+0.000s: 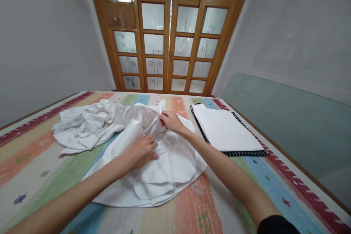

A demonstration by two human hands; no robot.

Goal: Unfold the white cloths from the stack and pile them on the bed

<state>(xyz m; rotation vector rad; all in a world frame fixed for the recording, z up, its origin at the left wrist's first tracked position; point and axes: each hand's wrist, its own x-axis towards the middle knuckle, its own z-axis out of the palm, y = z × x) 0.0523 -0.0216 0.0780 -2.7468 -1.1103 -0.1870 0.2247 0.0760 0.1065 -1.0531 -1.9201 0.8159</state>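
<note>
A large white cloth (175, 161), loosely bunched, lies in front of me. My right hand (170, 120) pinches a raised, narrow fold at its far side, and the tip of the fold sticks up above the fingers. Lower and to the left, my left hand (144, 151) rests on the same cloth with its fingers curled into the fabric; the fingertips are partly hidden. What kind of item the cloth is does not show. Against its left side lies a crumpled part of white fabric (85, 126); I cannot tell if it is a separate piece.
To the right lies a flat, folded white cloth (226, 126) with black-and-white trim along its edges. A striped, colourful tablecloth (153, 221) covers the table. Beyond stand wooden doors with glass panes (156, 44). Walls rise on both sides.
</note>
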